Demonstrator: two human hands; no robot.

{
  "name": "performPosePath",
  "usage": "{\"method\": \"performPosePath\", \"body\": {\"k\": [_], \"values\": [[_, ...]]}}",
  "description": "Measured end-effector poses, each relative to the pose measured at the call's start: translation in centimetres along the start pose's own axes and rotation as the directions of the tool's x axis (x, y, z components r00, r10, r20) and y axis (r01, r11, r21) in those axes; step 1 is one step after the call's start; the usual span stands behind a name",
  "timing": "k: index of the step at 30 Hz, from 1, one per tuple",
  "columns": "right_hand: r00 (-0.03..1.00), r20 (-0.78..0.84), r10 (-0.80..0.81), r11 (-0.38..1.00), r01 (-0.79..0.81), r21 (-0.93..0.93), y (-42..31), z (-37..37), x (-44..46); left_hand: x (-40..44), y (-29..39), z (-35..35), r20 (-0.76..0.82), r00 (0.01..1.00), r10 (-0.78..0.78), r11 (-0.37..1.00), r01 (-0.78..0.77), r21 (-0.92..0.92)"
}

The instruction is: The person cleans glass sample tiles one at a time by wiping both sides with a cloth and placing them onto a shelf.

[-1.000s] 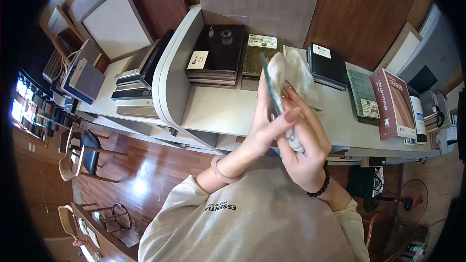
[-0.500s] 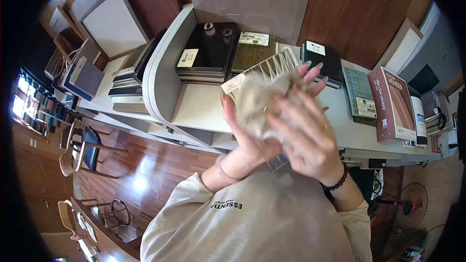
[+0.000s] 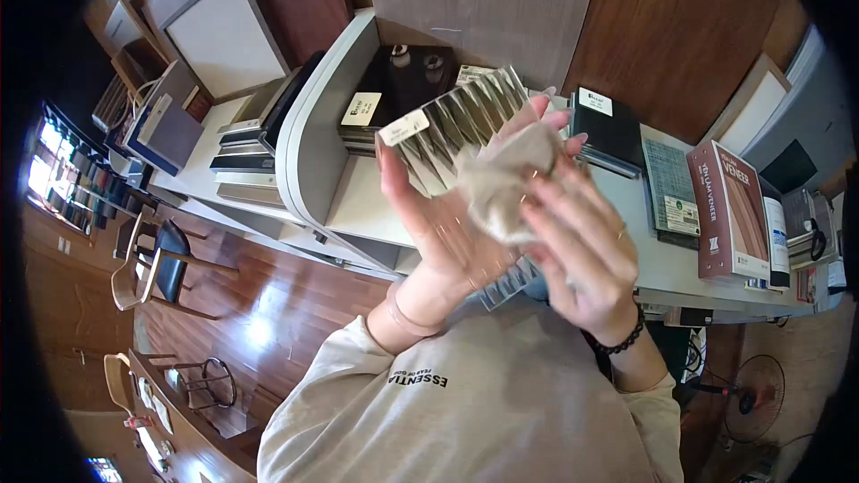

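Note:
A see-through sample panel (image 3: 465, 116), glass-like with a ribbed zigzag pattern and a small white label at its upper left corner, is held tilted in front of my chest. My left hand (image 3: 438, 228) grips it from behind, with the thumb at the left edge and the fingertips at the right edge; the palm shows through it. A crumpled beige cloth (image 3: 506, 183) lies against the panel's face. My right hand (image 3: 582, 246) is closed on this cloth and presses it to the panel. The cloth hides the panel's middle.
Behind the panel, a white counter (image 3: 358, 206) carries dark sample boards (image 3: 407, 80), a black labelled stack (image 3: 604, 130), a green woven-look sample (image 3: 671, 183) and a veneer binder (image 3: 729, 215). A chair (image 3: 170, 250) stands at left, a fan (image 3: 752, 398) at right.
The cloth has shifted right and slightly down across the panel, uncovering more of its ribbed upper part. The panel's labelled corner has moved up and left, and the view has shifted slightly.

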State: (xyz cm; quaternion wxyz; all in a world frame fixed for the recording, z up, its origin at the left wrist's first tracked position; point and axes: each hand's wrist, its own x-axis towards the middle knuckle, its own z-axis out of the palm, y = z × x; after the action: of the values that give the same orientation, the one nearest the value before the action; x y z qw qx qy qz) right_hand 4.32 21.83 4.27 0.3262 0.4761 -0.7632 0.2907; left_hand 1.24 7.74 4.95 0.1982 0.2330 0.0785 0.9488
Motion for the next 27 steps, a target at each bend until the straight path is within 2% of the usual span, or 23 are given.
{"method": "performPosePath", "body": {"k": [2, 3, 5, 6, 9, 10, 11, 13, 14, 15, 16, 17, 18, 19, 22, 23, 25, 26, 27], "values": [[0.982, -0.06, 0.182, 0.971, -0.189, -0.145, 0.4, -0.6, 0.9, -0.1, 0.3, 0.1, -0.044, 0.999, -0.005, 1.0, 0.006, 0.012], [0.983, -0.055, 0.177, 0.972, -0.183, -0.146, 0.0, -0.6, 1.1, 0.0, 0.7, -0.1, -0.136, 0.991, -0.017, 1.0, 0.014, -0.018], [0.98, 0.074, 0.186, 0.981, -0.181, -0.072, -1.8, -0.1, 1.1, 0.1, 1.5, -0.7, -0.315, 0.948, -0.052, 0.997, 0.028, -0.078], [0.972, 0.138, 0.192, 0.981, -0.188, -0.039, -2.3, 0.0, 1.1, -0.2, 1.7, -0.8, -0.313, 0.948, -0.053, 0.996, 0.03, -0.08], [0.961, 0.064, 0.269, 0.962, -0.271, 0.022, -1.9, 1.1, -0.1, -1.7, 2.2, -1.0, -0.582, 0.806, -0.103, 0.97, 0.212, 0.122], [0.953, 0.028, 0.302, 0.951, -0.303, 0.058, -1.8, 1.5, -0.4, -2.0, 2.5, -1.6, -0.577, 0.809, -0.112, 0.968, 0.22, 0.121], [0.952, 0.023, 0.305, 0.951, -0.306, 0.053, -1.8, 2.0, -0.5, -2.5, 2.9, -2.6, -0.478, 0.871, -0.113, 0.983, 0.167, 0.072], [0.808, -0.219, 0.547, 0.832, -0.495, 0.251, -2.6, 3.5, -0.6, -3.3, 3.7, -4.7, -0.27, 0.959, -0.083, 0.996, 0.074, -0.043], [0.689, -0.311, 0.655, 0.752, -0.55, 0.364, -2.9, 4.1, -0.5, -3.3, 3.6, -5.3, -0.27, 0.959, -0.087, 0.996, 0.079, -0.042], [0.687, -0.314, 0.656, 0.751, -0.551, 0.364, -3.0, 4.5, -0.1, -3.0, 3.2, -5.9, -0.243, 0.968, 0.07, 0.987, -0.032, 0.158], [0.521, -0.246, 0.817, 0.531, -0.513, 0.675, -2.9, 4.7, 0.5, -2.7, 2.7, -6.3, -0.184, 0.958, 0.22, 0.926, -0.146, 0.348], [0.365, -0.099, 0.926, 0.246, -0.38, 0.892, -2.9, 4.9, 1.1, -2.6, 2.3, -6.4, -0.098, 0.93, 0.355, 0.817, -0.258, 0.517], [0.242, 0.102, 0.965, -0.061, -0.172, 0.983, -3.0, 5.1, 1.6, -2.5, 2.0, -6.4, -0.097, 0.929, 0.357, 0.816, -0.259, 0.516], [0.246, 0.101, 0.964, -0.059, -0.172, 0.983, -3.3, 5.5, 2.0, -2.3, 1.8, -6.0, -0.089, 0.927, 0.364, 0.825, -0.277, 0.492], [0.145, 0.348, 0.926, -0.315, -0.208, 0.926, -4.4, 6.3, 2.2, -1.9, 1.9, -5.5, -0.077, 0.923, 0.377, 0.846, -0.309, 0.434], [0.137, 0.349, 0.927, -0.317, -0.211, 0.925, -4.4, 5.9, 1.6, -2.1, 2.2, -5.6, -0.095, 0.95, 0.298, 0.884, -0.237, 0.402], [0.196, 0.443, 0.875, -0.308, -0.479, 0.822, -3.6, 3.6, -0.8, -2.3, 2.9, -5.7, -0.115, 0.985, 0.127, 0.94, -0.082, 0.333], [0.215, 0.49, 0.845, -0.281, -0.601, 0.748, -3.4, 2.6, -1.8, -2.3, 3.3, -5.6, -0.114, 0.986, 0.122, 0.942, -0.078, 0.327], [0.125, 0.314, 0.941, -0.153, -0.671, 0.726, -4.2, 1.8, -2.4, -2.2, 3.8, -5.4, -0.098, 0.993, 0.068, 0.955, -0.036, 0.294]]}}
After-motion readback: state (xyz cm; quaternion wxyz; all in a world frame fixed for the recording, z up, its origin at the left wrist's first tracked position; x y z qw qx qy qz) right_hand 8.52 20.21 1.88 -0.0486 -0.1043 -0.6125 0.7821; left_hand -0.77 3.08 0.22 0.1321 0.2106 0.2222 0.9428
